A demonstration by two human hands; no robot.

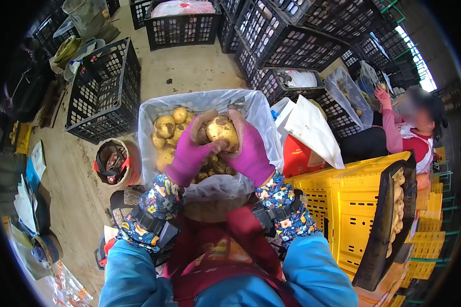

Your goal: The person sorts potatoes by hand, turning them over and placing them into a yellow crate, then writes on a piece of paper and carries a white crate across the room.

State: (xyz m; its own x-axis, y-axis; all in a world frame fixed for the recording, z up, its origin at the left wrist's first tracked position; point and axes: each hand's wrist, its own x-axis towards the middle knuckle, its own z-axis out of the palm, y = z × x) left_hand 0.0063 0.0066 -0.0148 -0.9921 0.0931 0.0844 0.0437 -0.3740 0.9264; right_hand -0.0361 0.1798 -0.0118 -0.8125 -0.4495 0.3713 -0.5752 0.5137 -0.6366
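Between my two gloved hands is a large, dirt-smeared potato (pixel 222 131), held above a plastic-lined container (pixel 189 102). My left hand (pixel 193 151), in a purple glove with a soiled palm, closes on the potato's left side. From the right, my right hand (pixel 248 151), gloved the same way, grips it too. Larger yellow potatoes (pixel 165 127) lie in the left part of the liner. Smaller, dirtier potatoes (pixel 215 166) lie below my hands, partly hidden by them.
An open black crate (pixel 105 92) and a bucket with tools (pixel 115 161) stand to the left. White sheets (pixel 312 128) and a yellow crate (pixel 343 204) are close on the right. Black crates (pixel 292 41) are stacked behind. Another person (pixel 404 135) sits at right.
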